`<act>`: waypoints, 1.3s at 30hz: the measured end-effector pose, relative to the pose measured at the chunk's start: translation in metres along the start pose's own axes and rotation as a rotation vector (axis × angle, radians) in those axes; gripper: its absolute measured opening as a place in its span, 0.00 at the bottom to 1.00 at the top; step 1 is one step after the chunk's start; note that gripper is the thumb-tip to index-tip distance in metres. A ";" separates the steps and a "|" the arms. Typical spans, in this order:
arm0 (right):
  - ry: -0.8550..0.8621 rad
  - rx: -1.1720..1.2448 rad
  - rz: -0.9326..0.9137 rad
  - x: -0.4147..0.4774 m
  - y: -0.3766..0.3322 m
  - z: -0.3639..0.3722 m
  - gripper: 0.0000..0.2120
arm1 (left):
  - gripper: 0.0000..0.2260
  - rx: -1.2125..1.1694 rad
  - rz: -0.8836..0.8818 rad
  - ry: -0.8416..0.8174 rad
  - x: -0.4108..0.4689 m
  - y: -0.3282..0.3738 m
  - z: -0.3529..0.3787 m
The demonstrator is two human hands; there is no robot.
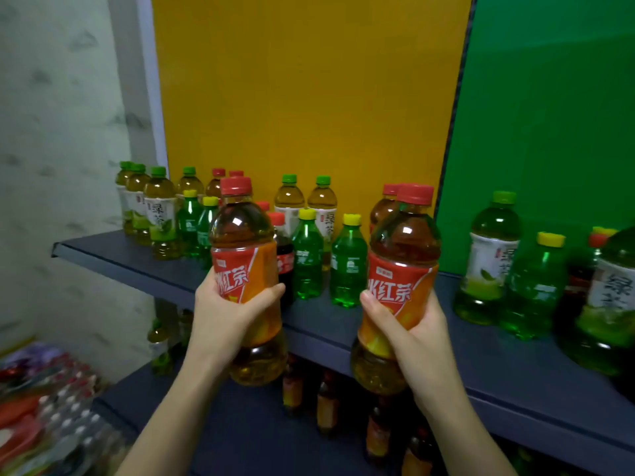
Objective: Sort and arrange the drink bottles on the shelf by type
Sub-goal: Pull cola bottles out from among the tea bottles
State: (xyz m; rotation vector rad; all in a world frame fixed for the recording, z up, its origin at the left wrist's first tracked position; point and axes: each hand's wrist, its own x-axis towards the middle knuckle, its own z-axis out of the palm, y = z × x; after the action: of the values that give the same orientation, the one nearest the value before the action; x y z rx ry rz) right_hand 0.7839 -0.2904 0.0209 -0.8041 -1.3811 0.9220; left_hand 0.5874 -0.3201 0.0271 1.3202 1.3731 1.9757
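- Left hand (226,314) grasps one red-capped iced black tea bottle (245,269) upright.
- Right hand (412,324) grasps a second iced black tea bottle (400,266).
- Green soda bottles (326,255) stand between and behind them on the shelf (498,365).

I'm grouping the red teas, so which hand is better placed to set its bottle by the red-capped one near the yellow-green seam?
Right, probably. The right hand holds its red tea bottle directly in front of that red-capped bottle; the left hand holds its own further left, beyond the green soda bottles.
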 end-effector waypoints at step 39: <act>0.471 -0.522 -0.228 0.085 0.077 0.126 0.43 | 0.37 0.176 0.234 -0.123 0.189 -0.124 -0.038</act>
State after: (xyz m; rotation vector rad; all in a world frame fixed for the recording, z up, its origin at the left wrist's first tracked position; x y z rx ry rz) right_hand 0.6506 -0.1875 -0.0040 -1.1407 -1.2637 0.1630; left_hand 0.4419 -0.1442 0.0050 1.7234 1.4154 1.9141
